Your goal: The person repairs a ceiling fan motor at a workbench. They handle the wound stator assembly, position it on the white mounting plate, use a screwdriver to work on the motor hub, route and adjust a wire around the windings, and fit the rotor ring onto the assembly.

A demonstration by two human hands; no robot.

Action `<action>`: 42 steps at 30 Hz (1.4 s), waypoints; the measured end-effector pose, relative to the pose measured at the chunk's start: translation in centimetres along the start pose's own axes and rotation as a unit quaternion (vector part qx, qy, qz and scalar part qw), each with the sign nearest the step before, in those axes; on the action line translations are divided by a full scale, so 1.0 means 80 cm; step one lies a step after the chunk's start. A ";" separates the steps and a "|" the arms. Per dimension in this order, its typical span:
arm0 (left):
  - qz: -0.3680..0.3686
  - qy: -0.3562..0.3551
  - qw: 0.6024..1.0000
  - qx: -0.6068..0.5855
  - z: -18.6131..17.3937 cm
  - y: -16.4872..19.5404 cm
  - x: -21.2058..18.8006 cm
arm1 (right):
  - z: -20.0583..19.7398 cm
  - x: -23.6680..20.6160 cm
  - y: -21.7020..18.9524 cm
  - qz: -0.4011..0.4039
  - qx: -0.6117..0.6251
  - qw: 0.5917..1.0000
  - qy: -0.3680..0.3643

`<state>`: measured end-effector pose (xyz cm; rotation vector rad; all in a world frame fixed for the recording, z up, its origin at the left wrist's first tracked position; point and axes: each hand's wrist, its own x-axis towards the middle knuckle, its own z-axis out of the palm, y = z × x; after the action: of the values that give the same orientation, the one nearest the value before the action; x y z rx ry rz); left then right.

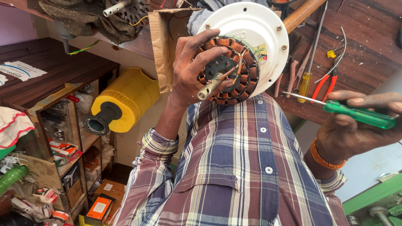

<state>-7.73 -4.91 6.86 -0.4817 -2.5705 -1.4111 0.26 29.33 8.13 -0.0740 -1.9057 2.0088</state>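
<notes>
My left hand [189,71] grips a ceiling fan motor by its ring of copper windings [245,71], holding it up in front of my checked shirt. The motor's white round cover [264,31] sits behind the windings, and a metal shaft [208,88] sticks out toward me from the black hub. At the right, my right hand [360,129] holds a screwdriver by its green handle [360,115]. Its thin metal blade [301,97] points left, with the tip just to the right of the motor's rim, not touching it.
A wooden bench [368,46] behind the motor carries red-handled pliers [328,79], a yellow-handled screwdriver [305,83] and a wooden handle [301,14]. A yellow cylinder [127,98] lies at the left beside cluttered wooden shelves [63,150]. Cardboard [161,50] stands behind my left hand.
</notes>
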 end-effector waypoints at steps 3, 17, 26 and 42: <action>-0.005 -0.002 1.000 0.001 0.000 0.000 -0.002 | 0.015 0.009 -0.010 -0.029 -0.045 0.998 -0.019; 0.011 0.023 0.999 0.026 0.004 -0.003 -0.003 | 0.084 0.028 -0.046 -0.087 -0.068 0.981 -0.158; 0.001 0.023 1.000 0.009 0.004 0.000 -0.003 | 0.110 0.049 -0.065 -0.142 -0.178 0.944 -0.240; 0.017 0.024 1.000 0.001 0.007 -0.004 -0.002 | 0.106 0.044 -0.080 -0.005 -0.192 0.959 -0.207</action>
<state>-7.64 -4.60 6.27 -0.4837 -2.5145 -1.3907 -4.02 22.41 15.80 0.2788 -2.5312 1.7148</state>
